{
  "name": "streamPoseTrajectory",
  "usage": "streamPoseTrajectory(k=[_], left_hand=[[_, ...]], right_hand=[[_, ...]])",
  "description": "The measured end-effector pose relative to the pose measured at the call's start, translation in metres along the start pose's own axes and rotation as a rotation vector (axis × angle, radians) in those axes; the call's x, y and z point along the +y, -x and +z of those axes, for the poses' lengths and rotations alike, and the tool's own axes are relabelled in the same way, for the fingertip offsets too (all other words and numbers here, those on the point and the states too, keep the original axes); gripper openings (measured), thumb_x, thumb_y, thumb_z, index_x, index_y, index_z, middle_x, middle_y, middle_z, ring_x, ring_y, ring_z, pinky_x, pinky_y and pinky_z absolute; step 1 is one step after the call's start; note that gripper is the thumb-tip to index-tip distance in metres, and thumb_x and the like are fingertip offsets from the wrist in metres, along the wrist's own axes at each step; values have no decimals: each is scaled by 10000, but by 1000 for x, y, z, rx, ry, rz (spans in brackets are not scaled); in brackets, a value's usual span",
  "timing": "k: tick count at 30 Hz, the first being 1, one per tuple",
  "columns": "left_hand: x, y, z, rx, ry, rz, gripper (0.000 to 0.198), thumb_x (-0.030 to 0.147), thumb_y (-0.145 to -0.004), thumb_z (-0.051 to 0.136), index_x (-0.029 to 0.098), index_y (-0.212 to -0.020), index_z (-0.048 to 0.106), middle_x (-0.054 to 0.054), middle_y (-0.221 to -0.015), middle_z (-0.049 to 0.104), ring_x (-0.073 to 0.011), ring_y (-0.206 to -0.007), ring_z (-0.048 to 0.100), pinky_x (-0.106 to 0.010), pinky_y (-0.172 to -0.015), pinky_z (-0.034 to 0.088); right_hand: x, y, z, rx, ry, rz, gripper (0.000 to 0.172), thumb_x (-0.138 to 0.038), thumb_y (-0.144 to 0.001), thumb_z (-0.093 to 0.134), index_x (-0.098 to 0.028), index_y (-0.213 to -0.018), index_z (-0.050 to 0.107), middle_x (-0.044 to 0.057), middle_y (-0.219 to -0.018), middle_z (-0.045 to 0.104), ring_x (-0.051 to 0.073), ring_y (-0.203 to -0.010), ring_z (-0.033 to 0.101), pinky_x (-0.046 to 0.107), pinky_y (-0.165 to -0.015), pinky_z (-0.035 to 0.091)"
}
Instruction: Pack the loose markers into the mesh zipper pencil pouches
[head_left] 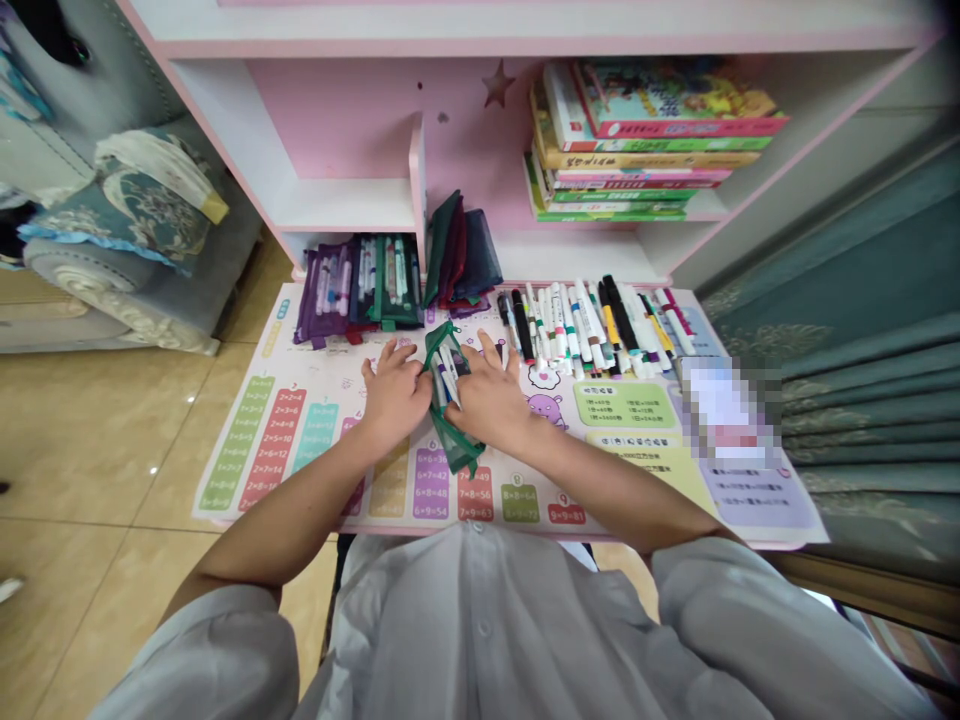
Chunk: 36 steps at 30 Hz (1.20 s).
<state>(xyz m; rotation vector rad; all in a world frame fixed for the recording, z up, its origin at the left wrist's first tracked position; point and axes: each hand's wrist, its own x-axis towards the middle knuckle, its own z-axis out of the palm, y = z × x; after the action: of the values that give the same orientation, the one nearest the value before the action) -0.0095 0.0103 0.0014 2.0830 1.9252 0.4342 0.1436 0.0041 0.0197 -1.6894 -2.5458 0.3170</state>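
Note:
A green mesh zip pouch [456, 452] lies on the desk between my hands, its far end toward the shelf. Several markers [448, 370] show inside it, pale with dark bands. My left hand [396, 392] pinches the pouch's left edge with thumb and index finger, the other fingers bent outward. On the opposite side my right hand [493, 398] grips the right edge, its thumb over the pouch and its other fingers pointing forward. Just beyond my right hand is a row of loose markers [577, 325], white, black and yellow.
Filled mesh pouches, one purple [322, 295] and one green [394, 280], lie at the back left. Flat mesh pouches [474, 255] lean by the divider [417, 190]. Stacked books [637, 160] fill the right shelf. A blurred-out phone-like object [724, 410] rests at the right.

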Motion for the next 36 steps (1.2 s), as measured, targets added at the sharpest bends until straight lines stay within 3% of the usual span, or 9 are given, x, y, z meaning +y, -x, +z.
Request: streamPoseTrajectory(k=[13, 19, 25, 30, 36], left_hand=[[0, 0, -1, -29, -40, 3, 273, 229, -905, 421, 197, -797, 669, -93, -1441, 547, -321, -1457, 331, -704, -1105, 285], [-3, -1, 2, -11, -54, 29, 286, 231, -909, 420, 202, -836, 695, -94, -1424, 559, -343, -1449, 340, -730, -1089, 296], [-5, 0, 3, -2, -80, 60, 265, 201, -926, 412, 203, -929, 676, -124, -1424, 551, -345, -1448, 339, -745, -1054, 322], [-9, -2, 0, -32, -75, 79, 223, 192, -924, 449, 225, -972, 664, -111, -1406, 567, -345, -1431, 364, -757, -1044, 312], [-14, -4, -4, -100, -65, 110, 211, 196, -929, 469, 256, -969, 667, -78, -1402, 576, -332, -1432, 362, -749, -1052, 308]], right_hand=[[-1, -1, 0, -11, -21, 16, 283, -285, -812, 610, -118, -980, 764, 206, -1520, 425, 426, -1501, 142, 724, -1133, 157], [17, -6, -12, 177, -124, 38, 167, -248, -817, 605, -168, -780, 747, 162, -1468, 508, 417, -1473, 251, 731, -1107, 219], [55, -31, -12, 382, -193, 46, 230, -106, -786, 580, -184, -929, 744, 138, -1403, 565, 400, -1431, 353, 637, -1093, 378], [77, -56, -1, 411, -107, -149, 378, -78, -807, 564, -226, -1120, 715, 115, -1410, 550, 384, -1450, 322, 636, -1133, 349], [94, -67, -2, 358, 14, -374, 299, -166, -901, 540, -292, -1086, 738, 98, -1438, 531, 426, -1461, 286, 726, -1080, 329]])
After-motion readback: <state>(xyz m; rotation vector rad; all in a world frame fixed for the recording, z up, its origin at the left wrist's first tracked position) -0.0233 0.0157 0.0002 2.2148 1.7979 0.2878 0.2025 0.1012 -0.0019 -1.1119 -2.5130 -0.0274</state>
